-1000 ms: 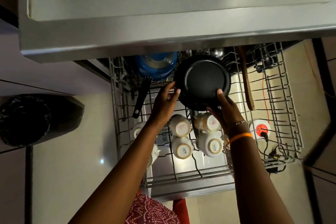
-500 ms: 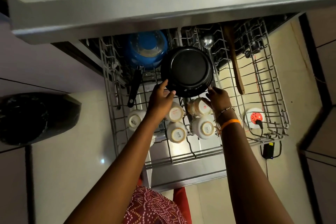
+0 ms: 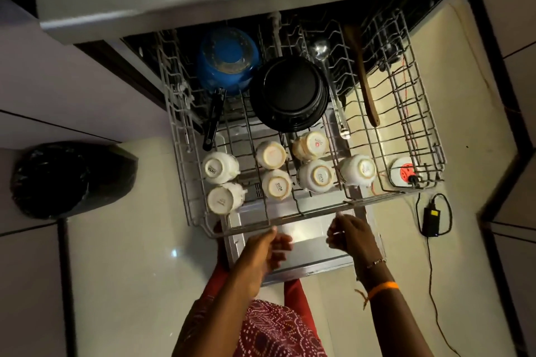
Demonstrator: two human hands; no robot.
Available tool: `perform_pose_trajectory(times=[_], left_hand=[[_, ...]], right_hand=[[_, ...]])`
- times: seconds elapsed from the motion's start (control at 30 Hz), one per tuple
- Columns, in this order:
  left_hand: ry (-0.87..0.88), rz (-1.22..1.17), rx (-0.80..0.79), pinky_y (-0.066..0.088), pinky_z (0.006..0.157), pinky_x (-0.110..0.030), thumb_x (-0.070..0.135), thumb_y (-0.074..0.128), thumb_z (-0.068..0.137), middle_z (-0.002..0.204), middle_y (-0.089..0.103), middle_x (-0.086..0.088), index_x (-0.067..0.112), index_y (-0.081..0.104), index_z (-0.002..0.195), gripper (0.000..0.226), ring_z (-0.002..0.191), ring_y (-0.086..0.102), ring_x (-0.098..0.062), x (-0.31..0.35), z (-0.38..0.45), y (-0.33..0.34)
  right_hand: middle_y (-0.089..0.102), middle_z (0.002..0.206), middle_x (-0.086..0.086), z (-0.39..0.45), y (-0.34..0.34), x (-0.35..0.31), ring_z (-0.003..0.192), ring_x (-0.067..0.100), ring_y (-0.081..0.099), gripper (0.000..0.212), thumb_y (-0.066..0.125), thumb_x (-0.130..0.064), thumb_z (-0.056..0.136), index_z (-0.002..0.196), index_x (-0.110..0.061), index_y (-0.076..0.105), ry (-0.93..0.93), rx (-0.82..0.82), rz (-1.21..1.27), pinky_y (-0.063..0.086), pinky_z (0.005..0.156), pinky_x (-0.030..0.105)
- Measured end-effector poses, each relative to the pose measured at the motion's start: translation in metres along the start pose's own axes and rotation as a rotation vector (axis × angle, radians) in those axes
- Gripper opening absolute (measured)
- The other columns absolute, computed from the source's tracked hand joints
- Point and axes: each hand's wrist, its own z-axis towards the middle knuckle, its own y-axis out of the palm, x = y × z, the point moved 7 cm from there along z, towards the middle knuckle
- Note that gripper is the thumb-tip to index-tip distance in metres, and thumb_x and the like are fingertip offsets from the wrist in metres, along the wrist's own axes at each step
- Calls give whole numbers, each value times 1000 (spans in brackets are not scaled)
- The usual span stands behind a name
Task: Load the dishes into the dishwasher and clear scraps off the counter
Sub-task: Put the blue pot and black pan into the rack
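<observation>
The wire dishwasher rack (image 3: 290, 219) is pulled out under the counter edge. A stack of black plates (image 3: 288, 93) leans in its back middle, beside a blue pan (image 3: 227, 62) with a black handle. Several white cups (image 3: 275, 184) stand upside down in the front rows. A wooden spatula (image 3: 364, 75) and a metal ladle (image 3: 320, 48) lie at the right. My left hand (image 3: 265, 252) and my right hand (image 3: 349, 236) hover just in front of the rack's front rail, fingers loosely curled and holding nothing.
The steel counter edge (image 3: 203, 0) overhangs the back of the rack. A bin with a black bag (image 3: 66, 180) stands on the floor at left. A white socket with a red switch (image 3: 404, 172) and a black adapter (image 3: 432, 217) with cable lie on the floor at right.
Both hands have let go of the black plates, which now rest in the rack, and have drawn back to the rack's front rail.
</observation>
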Motion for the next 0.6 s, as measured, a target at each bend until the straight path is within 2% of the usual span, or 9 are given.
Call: perform_pose_trajectory(times=[0.03, 0.1, 0.2, 0.3, 0.47, 0.6], left_hand=[[-32, -49, 42, 37, 43, -17, 27, 41, 98, 67, 65, -3, 8, 63, 83, 33, 53, 52, -12, -11, 2, -4], [40, -124, 169, 38, 45, -17, 26, 45, 97, 77, 63, -4, 11, 61, 91, 24, 59, 54, -12, -16, 6, -16], [207, -148, 328, 40, 47, -14, 22, 48, 95, 74, 64, -2, 12, 63, 82, 23, 57, 56, -7, -7, 7, -30], [253, -152, 383, 38, 52, -17, 16, 49, 95, 63, 61, 0, 9, 62, 71, 29, 58, 50, -11, 0, 6, -27], [276, -199, 384, 40, 57, -21, 14, 48, 96, 67, 60, -3, 10, 60, 72, 27, 59, 49, -12, 4, 8, -20], [339, -168, 416, 44, 52, -15, 15, 50, 95, 61, 62, 3, 12, 62, 70, 28, 49, 54, -2, 14, 14, -29]], right_hand=[[55, 61, 13, 0, 0, 7, 45, 18, 57, 35, 41, -19, 98, 69, -4, 53, 37, -21, -3, 49, 45, 21], [59, 69, 14, 2, 3, 11, 55, 21, 62, 28, 41, -21, 98, 81, -4, 55, 50, -46, 62, 52, 48, 21], [60, 72, 14, 6, 7, 0, 60, 21, 63, 22, 41, -15, 98, 84, -5, 55, -33, -20, 157, 54, 51, 20], [55, 67, 14, 12, 10, -4, 52, 15, 59, 23, 40, -8, 97, 79, -5, 54, -63, 23, 233, 53, 50, 19], [57, 60, 11, 21, 9, -4, 48, 13, 59, 24, 39, -7, 97, 79, -5, 53, -80, 4, 277, 53, 50, 21], [60, 54, 5, 24, 17, -12, 49, 13, 61, 23, 39, -6, 97, 79, -4, 54, -118, -13, 310, 54, 51, 22]])
